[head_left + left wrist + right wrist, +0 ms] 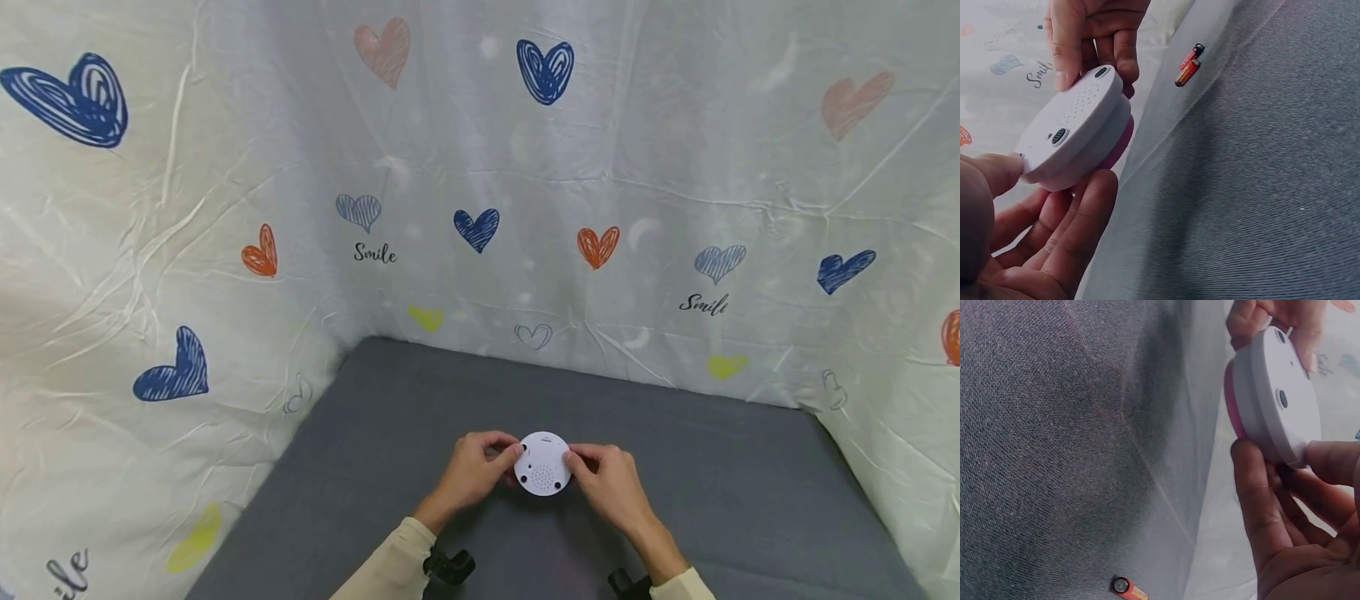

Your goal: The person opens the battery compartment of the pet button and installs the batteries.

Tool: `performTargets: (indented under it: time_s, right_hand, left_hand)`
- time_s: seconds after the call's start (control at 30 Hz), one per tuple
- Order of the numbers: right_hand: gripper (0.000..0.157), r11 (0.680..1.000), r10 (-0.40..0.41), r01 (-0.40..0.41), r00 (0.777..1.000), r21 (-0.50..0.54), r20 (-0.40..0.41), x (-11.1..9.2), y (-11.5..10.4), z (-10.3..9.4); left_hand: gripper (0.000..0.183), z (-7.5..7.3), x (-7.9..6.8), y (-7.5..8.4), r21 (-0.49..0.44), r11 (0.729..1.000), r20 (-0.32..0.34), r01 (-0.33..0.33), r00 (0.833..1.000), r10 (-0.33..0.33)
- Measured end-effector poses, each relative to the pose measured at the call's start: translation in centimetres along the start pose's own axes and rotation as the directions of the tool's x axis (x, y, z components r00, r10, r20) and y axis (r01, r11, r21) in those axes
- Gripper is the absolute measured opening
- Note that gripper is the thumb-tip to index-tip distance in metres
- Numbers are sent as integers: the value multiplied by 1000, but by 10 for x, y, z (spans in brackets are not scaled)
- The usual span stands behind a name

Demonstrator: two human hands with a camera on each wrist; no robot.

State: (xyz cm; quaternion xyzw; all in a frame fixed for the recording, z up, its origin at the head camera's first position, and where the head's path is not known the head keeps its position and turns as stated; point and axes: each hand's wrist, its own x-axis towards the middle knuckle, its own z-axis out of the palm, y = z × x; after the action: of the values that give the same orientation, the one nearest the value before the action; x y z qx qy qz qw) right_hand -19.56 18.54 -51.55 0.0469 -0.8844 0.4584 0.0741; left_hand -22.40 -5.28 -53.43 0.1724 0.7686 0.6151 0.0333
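Observation:
A round white device (543, 464) is held up over the grey table between both hands. Its flat underside, with a patch of small speaker holes and dark rubber feet, faces the head camera. Pink shows on its opposite side in the wrist views. My left hand (477, 469) pinches the left edge, thumb on the underside and fingers behind. On the right edge, my right hand (609, 483) pinches it the same way. Two red and black batteries (1187, 73) lie together on the table in the left wrist view; one battery end (1124, 587) appears in the right wrist view.
The grey cloth-covered table (720, 467) spreads out around the hands. A white curtain (480, 133) printed with hearts and "Smile" encloses the back and both sides. Dark straps with wrist cameras (450, 567) sit at the cuffs of the cream sleeves (390, 560).

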Motion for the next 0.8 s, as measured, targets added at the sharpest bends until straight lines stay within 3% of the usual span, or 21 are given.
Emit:
performTargets:
  time_s: [0.33,0.8]
  right_hand:
    - [17,996,86,-85,993,-10,85,-5,6,3]
    - [17,993,120,-116,981,-33,155,-6,14,6]
  left_hand:
    - [24,3,-3,-11,-21,994,63,103,993,-102]
    - [29,8,-5,-19,-26,977,128,212,970,-207]
